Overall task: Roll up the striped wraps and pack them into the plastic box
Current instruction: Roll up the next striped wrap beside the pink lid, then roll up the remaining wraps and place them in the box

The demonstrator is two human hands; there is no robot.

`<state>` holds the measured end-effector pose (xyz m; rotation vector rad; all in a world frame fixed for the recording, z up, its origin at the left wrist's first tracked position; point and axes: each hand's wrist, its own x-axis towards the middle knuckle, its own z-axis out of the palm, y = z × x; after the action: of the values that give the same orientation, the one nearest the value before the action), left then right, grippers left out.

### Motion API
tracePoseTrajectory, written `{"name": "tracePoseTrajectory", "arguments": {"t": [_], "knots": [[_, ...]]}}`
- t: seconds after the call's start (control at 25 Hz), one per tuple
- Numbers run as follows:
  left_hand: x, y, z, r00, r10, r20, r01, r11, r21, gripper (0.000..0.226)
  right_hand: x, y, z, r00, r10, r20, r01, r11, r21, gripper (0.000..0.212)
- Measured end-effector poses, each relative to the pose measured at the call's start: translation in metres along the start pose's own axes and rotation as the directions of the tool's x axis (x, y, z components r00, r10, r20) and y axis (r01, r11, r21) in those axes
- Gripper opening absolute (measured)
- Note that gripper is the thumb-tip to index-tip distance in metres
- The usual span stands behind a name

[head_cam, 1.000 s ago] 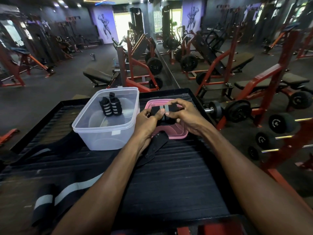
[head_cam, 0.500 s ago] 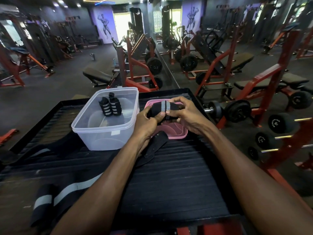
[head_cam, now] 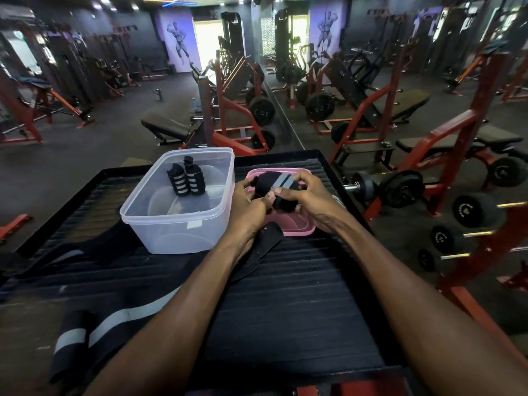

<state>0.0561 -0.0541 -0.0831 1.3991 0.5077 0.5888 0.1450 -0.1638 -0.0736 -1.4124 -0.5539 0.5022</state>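
A black wrap with grey stripes (head_cam: 275,182), partly rolled, is held above the pink lid (head_cam: 297,224). My left hand (head_cam: 247,207) grips its left end and my right hand (head_cam: 305,195) pinches its right side. The wrap's loose tail (head_cam: 257,250) hangs down onto the black ribbed tray. To the left stands the clear plastic box (head_cam: 171,224) with two rolled striped wraps (head_cam: 185,182) inside. Another unrolled striped wrap (head_cam: 94,330) lies at the near left of the tray.
The black ribbed tray (head_cam: 285,310) has a raised rim. A dark strap (head_cam: 71,252) lies left of the box. Red weight benches, plates and a dumbbell rack (head_cam: 471,212) fill the gym floor beyond and to the right.
Both hands have turned the roll, so it looks thicker and its grey stripes face up more. The hands stayed above the pink lid.
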Motion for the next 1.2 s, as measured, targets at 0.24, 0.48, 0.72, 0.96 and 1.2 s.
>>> {"name": "tracePoseTrajectory", "arguments": {"t": [0.24,0.48,0.72,0.96,1.2], "knots": [[-0.008,0.007,-0.003,0.997,0.064,-0.040,-0.061,0.994,0.086,0.053,-0.002,0.001,0.012,0.991,0.118,0.067,-0.119,0.993,0.012,0.029],[-0.016,0.031,-0.008,0.952,0.291,-0.097,-0.276,0.951,0.141,0.035,-0.011,-0.016,0.017,0.999,0.025,-0.034,-0.018,0.978,0.209,0.019],[-0.031,0.075,-0.026,0.878,0.466,-0.111,-0.460,0.885,0.075,0.023,-0.015,-0.033,0.031,1.000,0.011,-0.014,-0.006,0.947,0.320,0.035],[0.001,0.111,-0.101,0.872,0.471,-0.131,-0.380,0.821,0.426,0.025,-0.003,-0.067,0.089,0.997,-0.074,-0.018,0.075,0.994,0.076,0.053],[0.053,0.100,-0.181,0.975,0.210,-0.078,0.001,0.344,0.939,0.026,0.034,-0.073,0.174,0.986,-0.131,0.100,0.163,0.872,-0.462,0.059]]}}
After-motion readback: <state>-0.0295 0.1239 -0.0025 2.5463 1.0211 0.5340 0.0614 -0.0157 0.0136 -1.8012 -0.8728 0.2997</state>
